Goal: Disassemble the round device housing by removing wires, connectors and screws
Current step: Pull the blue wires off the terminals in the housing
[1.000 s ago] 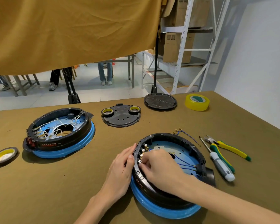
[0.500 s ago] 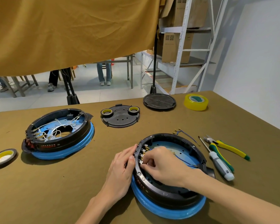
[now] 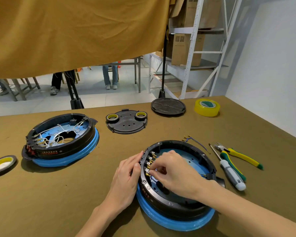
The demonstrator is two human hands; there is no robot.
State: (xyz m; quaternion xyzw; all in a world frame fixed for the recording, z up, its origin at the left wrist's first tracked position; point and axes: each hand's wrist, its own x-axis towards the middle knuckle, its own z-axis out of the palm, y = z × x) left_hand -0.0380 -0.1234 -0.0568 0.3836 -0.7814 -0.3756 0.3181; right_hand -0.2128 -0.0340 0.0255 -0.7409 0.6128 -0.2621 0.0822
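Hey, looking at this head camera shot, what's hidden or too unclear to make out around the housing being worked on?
- Right hand: its fingertips cover the brass connector they pinch at the near black round housing with blue base.
- Left hand: presses the housing's outer wall, hiding it there.
- Housing floor: the right hand and forearm cover much of it.
- Red lettering on the rim: too small to read.
- Both forearms: cut off by the bottom edge.

Bright, even daylight fills the scene, strongest on the pale floor (image 3: 96, 98) beyond the hanging cloth (image 3: 75, 35). Soft shadows pool under the housings on the worktop (image 3: 41, 202) (no harsh glare anywhere). Wide-angle distortion bends the shelving (image 3: 193, 48) and edges; focus is sharp.
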